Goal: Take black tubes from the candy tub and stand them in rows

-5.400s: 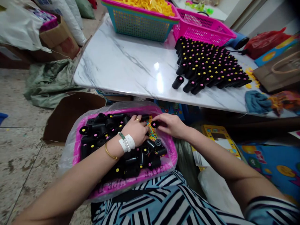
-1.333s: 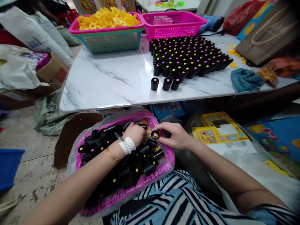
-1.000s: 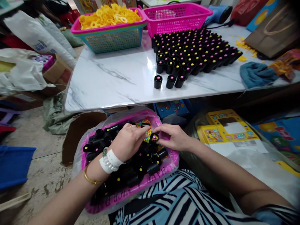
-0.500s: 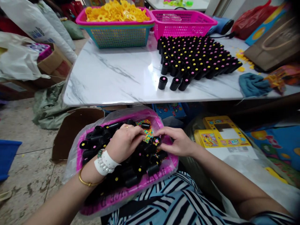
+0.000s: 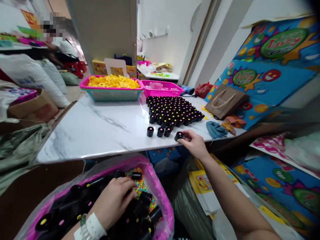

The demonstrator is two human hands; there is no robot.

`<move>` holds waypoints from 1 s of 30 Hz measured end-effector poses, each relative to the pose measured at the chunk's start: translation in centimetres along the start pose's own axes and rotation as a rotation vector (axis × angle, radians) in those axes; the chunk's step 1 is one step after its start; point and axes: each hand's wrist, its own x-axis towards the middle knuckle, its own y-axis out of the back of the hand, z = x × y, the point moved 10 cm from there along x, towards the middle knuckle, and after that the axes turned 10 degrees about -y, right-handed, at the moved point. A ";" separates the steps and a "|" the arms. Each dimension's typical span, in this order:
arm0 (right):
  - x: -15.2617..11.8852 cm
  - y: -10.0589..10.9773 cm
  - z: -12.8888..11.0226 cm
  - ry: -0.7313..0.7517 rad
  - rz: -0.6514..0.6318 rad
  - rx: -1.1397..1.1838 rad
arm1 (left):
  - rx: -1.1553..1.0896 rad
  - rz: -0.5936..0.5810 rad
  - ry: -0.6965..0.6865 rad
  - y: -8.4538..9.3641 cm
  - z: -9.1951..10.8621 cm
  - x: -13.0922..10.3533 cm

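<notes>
At the table's front edge, my right hand [image 5: 195, 143] pinches a black cup [image 5: 178, 136], just right of three black cups with pink dots standing in a short row. Behind them stands a dense block of black cups [image 5: 172, 110] with pink and yellow dots. My left hand [image 5: 116, 196] rests over the pink basket [image 5: 160, 193] lined with clear plastic, its fingers bent downward among loose black cups and small coloured beads [image 5: 141, 183]. Its fingertips are partly hidden, so I cannot tell whether they hold anything.
On the white marbled table [image 5: 100, 133] stand a teal basket [image 5: 112, 95] of yellow rings, a pink basket [image 5: 162, 87], a brown paper bag [image 5: 225, 101] and a blue cloth [image 5: 216, 129]. Large blue boxes lean at the right. A person sits at the far left.
My right hand has moved from the lined basket up to the table's front edge with a black cup. My left hand stays over the basket. The view has tilted up.
</notes>
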 end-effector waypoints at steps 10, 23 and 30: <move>-8.6 0.1 -1.5 0.157 0.219 0.032 | 0.259 -0.200 -0.028 -2.7 -1.1 0.0; -17.2 -25.5 -6.1 0.752 -0.830 -0.960 | 0.294 -0.190 0.004 -2.9 -0.2 -0.6; -20.4 -25.3 -5.5 0.938 -1.060 -0.954 | 0.319 -0.173 0.089 -2.7 -1.1 -1.6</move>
